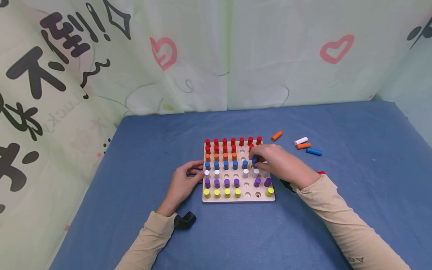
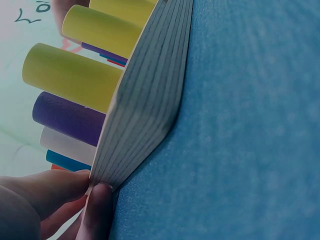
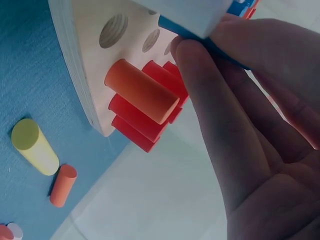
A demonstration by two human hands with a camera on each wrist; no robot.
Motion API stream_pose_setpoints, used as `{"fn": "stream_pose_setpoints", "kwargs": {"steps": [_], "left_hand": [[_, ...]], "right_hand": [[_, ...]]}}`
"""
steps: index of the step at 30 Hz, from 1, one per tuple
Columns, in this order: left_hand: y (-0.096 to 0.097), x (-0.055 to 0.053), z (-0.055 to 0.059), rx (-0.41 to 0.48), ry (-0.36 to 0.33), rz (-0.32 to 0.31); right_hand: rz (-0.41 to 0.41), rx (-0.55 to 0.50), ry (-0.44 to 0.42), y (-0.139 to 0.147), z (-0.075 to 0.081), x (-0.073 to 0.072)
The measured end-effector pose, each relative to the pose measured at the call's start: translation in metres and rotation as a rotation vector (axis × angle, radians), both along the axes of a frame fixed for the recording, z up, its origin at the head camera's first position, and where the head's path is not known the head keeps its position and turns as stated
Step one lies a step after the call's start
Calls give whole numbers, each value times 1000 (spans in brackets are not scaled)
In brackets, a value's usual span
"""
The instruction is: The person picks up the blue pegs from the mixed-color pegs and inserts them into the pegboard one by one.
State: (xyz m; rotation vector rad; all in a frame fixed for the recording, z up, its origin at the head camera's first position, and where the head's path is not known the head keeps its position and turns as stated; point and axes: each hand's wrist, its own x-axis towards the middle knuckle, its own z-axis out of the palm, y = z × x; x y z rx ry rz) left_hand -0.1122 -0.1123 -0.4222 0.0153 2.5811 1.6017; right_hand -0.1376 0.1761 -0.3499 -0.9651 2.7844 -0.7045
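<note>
A wooden pegboard [image 1: 222,200] carries rows of red, orange, blue, white, purple and yellow pegs, with several bare holes among them. At its left edge my left hand [image 1: 182,183] holds the board. The left wrist view shows thumb and finger [image 2: 50,187] pinching the layered edge beside the purple and yellow pegs. My right hand [image 1: 276,161] is over the board's right side, pinching a blue peg [image 1: 254,161] between thumb and fingers at the blue row. Close to the right wrist camera, a white peg [image 3: 185,10] partly covers that blue peg, whose lower end is hidden.
Loose on the blue tablecloth [image 1: 141,150] right of the board lie orange pegs [image 1: 276,135], a white peg [image 1: 301,141] and a blue peg [image 1: 314,152]. A yellow peg [image 3: 37,150] shows in the right wrist view. Something red [image 1: 321,173] shows beside the right sleeve.
</note>
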Motion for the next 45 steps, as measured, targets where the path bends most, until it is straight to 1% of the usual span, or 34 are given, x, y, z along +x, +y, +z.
{"fn": "stream_pose_setpoints", "kwargs": {"steps": [15,22,30,36,45], "left_hand": [[0,0,0,-3,-5,4],[1,0,1,1,-9,6],[1,0,0,2,-11,3],[1,0,1,-7,-10,3],[0,0,1,-13,-9,6]], "right_hand": [[8,28,1,-3,-6,-4],[7,40,-23,-4,-6,-4],[5,24,-21,-2,-4,-3],[-15,32,-32,1,0,0],[-41,-5,49,11,5,5]]}}
